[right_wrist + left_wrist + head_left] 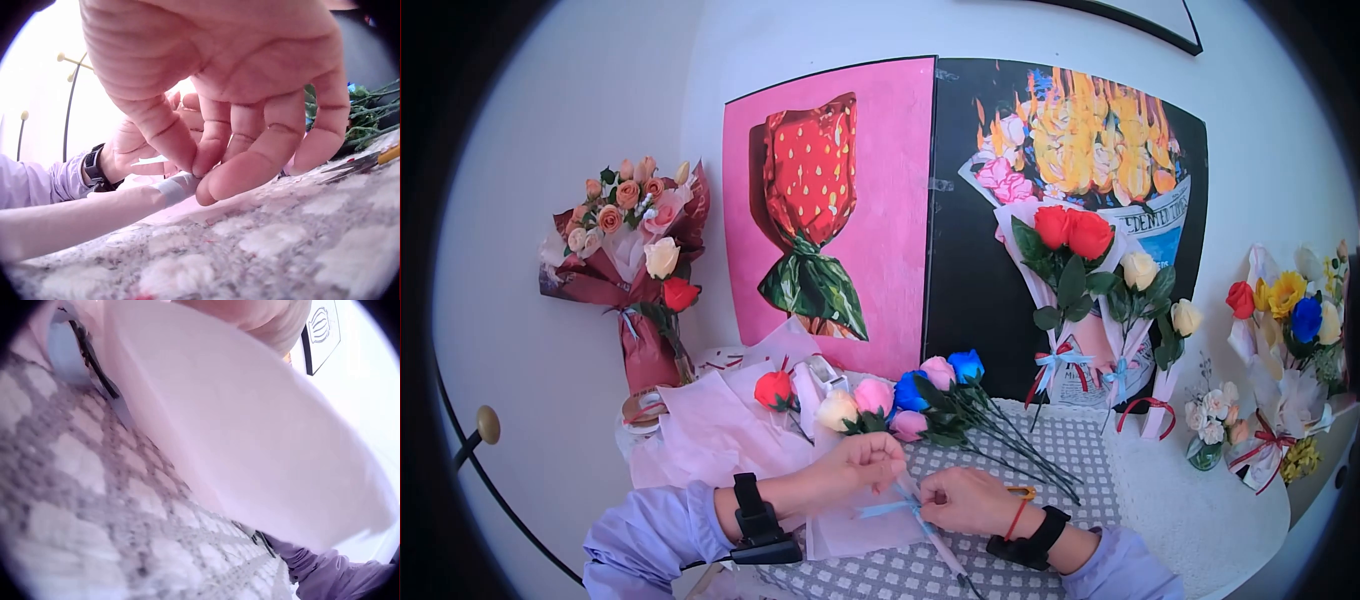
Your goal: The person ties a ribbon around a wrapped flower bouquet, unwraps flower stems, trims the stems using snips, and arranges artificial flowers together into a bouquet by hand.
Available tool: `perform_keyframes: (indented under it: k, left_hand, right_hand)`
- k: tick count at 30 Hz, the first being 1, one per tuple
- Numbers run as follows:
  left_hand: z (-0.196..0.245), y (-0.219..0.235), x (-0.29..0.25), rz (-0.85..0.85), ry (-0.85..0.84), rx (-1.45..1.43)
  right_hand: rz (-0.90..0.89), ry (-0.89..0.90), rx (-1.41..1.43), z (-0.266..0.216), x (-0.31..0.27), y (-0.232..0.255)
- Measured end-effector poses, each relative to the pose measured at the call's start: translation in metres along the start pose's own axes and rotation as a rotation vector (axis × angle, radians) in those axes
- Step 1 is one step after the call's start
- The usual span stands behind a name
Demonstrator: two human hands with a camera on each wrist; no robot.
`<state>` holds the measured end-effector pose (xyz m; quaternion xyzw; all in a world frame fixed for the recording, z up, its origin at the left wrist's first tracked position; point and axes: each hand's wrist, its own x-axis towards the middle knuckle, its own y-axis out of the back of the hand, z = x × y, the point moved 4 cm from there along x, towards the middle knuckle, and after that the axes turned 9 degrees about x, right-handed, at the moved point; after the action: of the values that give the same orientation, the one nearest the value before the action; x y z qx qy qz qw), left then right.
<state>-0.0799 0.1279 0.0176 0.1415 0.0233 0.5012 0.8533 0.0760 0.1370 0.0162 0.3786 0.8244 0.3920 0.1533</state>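
A pink-paper-wrapped stem (941, 552) lies on the table before me, its dark end sticking out at the bottom. Light blue ribbon (884, 509) goes round it, with a tail running left. My right hand (972, 502) pinches the ribbon at the stem between thumb and index finger; the right wrist view shows these fingertips right at the blue band (174, 189). Just above and left, my left hand (852, 472) has thumb and fingers brought together on a strand of the ribbon. Pink wrapping paper (244, 419) spreads under it and fills much of the left wrist view.
Scissors (359, 165) with an orange handle lie beside my right hand. Beyond the hands are loose roses, including a blue rose (908, 390) and a red rose (774, 390). Pink sheets (710, 430) cover the left side. Wrapped bouquets (1065, 270) stand against paintings at the back.
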Motion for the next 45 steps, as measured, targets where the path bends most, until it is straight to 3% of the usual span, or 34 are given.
perform_keyframes:
  k: [3, 5, 6, 8, 9, 11, 12, 14, 18, 20, 22, 24, 25, 27, 30, 43, 45]
  left_hand:
    - [-0.014, 0.018, 0.000, 0.035, 0.047, -0.030]
    - [-0.023, 0.026, -0.001, 0.177, -0.056, 0.493]
    - [-0.016, 0.022, -0.003, 0.178, -0.057, 0.494]
    - [0.010, 0.008, -0.011, 0.236, -0.232, 0.785]
    - [0.007, 0.007, -0.008, 0.236, -0.231, 0.784]
    - [0.002, -0.008, -0.005, 0.015, -0.509, 1.028]
    - [0.003, -0.009, -0.004, 0.017, -0.508, 1.025]
    - [-0.002, -0.012, -0.002, -0.050, -0.362, 0.945]
    - [0.008, -0.007, 0.001, -0.099, -0.281, 0.889]
    - [0.000, -0.005, 0.000, -0.149, -0.033, 0.770]
    - [0.000, -0.006, -0.002, -0.124, -0.041, 0.714]
    - [0.005, -0.004, -0.002, -0.032, -0.213, 0.755]
    - [0.009, -0.006, -0.002, -0.035, -0.214, 0.757]
    - [0.017, -0.004, -0.004, 0.086, -0.069, 0.804]
    - [0.008, -0.007, -0.003, 0.053, 0.036, 0.855]
    - [0.014, -0.021, -0.004, 0.085, 0.041, 0.981]
    - [0.013, -0.018, -0.005, 0.081, 0.084, 0.868]
  right_hand:
    - [0.000, 0.008, 0.008, 0.002, 0.001, -0.001]
    - [0.022, 0.021, 0.018, 0.001, 0.000, -0.001]
    - [0.044, 0.035, 0.026, 0.000, 0.000, 0.000]
    - [0.064, 0.075, 0.053, 0.000, 0.001, -0.001]
    - [0.085, 0.113, 0.080, -0.001, 0.001, -0.002]
    - [0.139, 0.198, 0.063, -0.002, 0.001, -0.002]
    - [0.195, 0.283, 0.048, -0.006, 0.000, -0.001]
    - [0.228, 0.305, 0.046, -0.012, -0.002, 0.002]
    - [0.240, 0.300, 0.101, -0.016, -0.003, 0.008]
    - [0.181, 0.264, 0.175, -0.015, -0.001, 0.011]
    - [0.126, 0.204, 0.221, -0.010, 0.002, 0.016]
    - [0.109, 0.198, 0.195, -0.003, 0.004, 0.019]
    - [0.078, 0.188, 0.183, 0.001, 0.004, 0.019]
    - [0.048, 0.175, 0.176, 0.004, 0.004, 0.015]
    - [-0.005, 0.213, 0.092, 0.000, 0.004, 0.006]
    - [0.154, 0.253, -0.150, -0.008, -0.002, -0.002]
    - [0.176, 0.239, -0.172, -0.008, -0.004, 0.000]
